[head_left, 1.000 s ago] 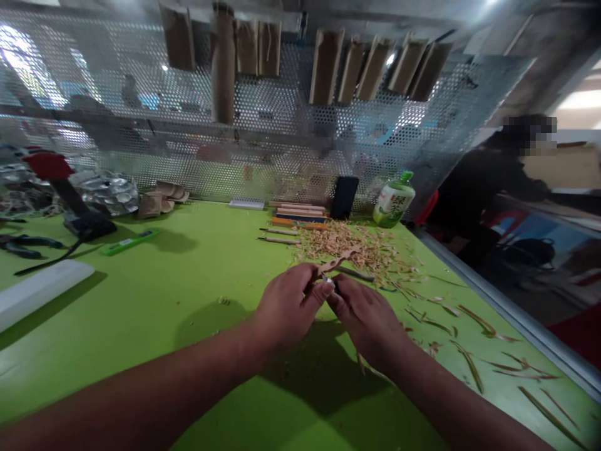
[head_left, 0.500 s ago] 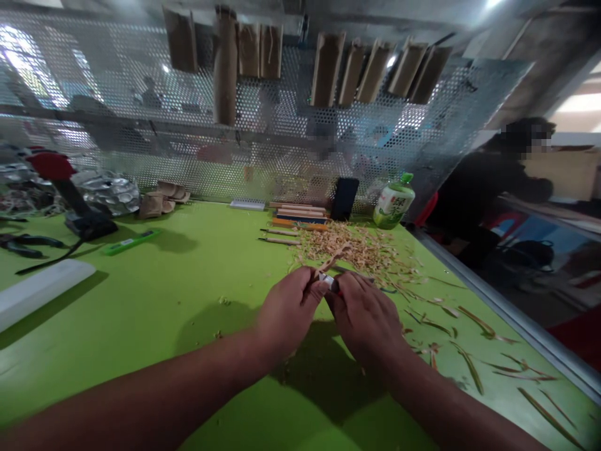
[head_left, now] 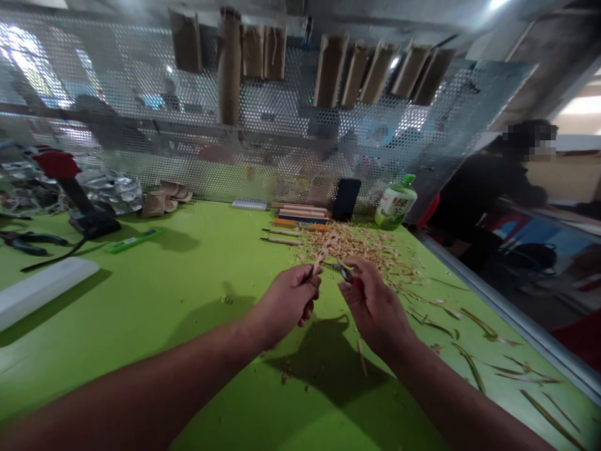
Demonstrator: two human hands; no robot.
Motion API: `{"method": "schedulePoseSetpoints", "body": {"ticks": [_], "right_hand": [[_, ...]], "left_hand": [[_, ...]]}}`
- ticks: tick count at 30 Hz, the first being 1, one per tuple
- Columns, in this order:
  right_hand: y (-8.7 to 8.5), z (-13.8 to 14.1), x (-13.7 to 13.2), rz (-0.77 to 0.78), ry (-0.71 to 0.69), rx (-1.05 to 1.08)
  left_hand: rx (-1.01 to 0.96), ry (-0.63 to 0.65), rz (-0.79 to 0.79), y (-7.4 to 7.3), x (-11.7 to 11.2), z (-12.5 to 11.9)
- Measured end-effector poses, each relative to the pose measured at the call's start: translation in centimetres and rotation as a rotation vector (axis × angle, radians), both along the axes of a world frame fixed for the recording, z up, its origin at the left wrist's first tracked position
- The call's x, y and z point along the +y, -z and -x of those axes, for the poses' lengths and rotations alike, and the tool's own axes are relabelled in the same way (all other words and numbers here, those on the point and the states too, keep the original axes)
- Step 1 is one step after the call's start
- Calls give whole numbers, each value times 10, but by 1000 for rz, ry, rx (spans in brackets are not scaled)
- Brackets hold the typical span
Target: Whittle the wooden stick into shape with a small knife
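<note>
— What have the fingers (head_left: pixel 310 287) of the left hand (head_left: pixel 284 302) got?

— They are closed round the lower end of a thin wooden strip (head_left: pixel 323 252). It is pale, raw wood with wavy, notched edges (a row of small bumps, really). It stands tilted up and away from the hand, its top end free.

— And the right hand (head_left: pixel 375 307)?

— Its fingers are wrapped round a small carving knife (head_left: pixel 344 271). A bit of red handle shows at the fist, and the short dark blade points left, just beside the strip. Whether blade and wood touch, I cannot tell.

— Where is all this?

— In the air above the green counter (head_left: pixel 188 282), where both hands throw a shadow. Behind them lies a heap of pale shavings (head_left: pixel 361 247), with longer slivers (head_left: pixel 469 366) scattered to the right. Farther back there is a row of wooden-handled tools (head_left: pixel 282 237). A dark phone (head_left: pixel 346 199) leans on the perforated panel (head_left: pixel 282 125), with a green-capped bottle (head_left: pixel 395 204) near it. Another person (head_left: pixel 493 181) in dark clothing is beyond the counter's right edge.
</note>
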State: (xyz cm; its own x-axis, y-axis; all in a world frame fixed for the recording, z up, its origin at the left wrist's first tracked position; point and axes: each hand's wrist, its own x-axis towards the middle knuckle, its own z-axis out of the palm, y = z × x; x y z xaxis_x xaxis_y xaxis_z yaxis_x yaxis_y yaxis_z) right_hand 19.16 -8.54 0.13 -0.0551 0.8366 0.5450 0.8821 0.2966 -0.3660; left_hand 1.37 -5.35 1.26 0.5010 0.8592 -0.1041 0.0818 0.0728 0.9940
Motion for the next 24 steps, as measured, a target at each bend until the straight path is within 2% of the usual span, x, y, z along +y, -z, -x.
{"method": "schedulePoseSetpoints", "body": {"ticks": [5,11,19,24], "right_hand": [[0,-2,4,16,-115,-76],[1,-3,5,-7,-17,-161],[-1,-2,2,-1,21,-188],[-2,-1,2,-5,27,-199]], "left_hand": [[-56,17,-34,0,-1,0],[-45,20,-25,-2,-3,0],[38,17,3,-15,-8,0],[54,21,7,-15,-8,1]]}}
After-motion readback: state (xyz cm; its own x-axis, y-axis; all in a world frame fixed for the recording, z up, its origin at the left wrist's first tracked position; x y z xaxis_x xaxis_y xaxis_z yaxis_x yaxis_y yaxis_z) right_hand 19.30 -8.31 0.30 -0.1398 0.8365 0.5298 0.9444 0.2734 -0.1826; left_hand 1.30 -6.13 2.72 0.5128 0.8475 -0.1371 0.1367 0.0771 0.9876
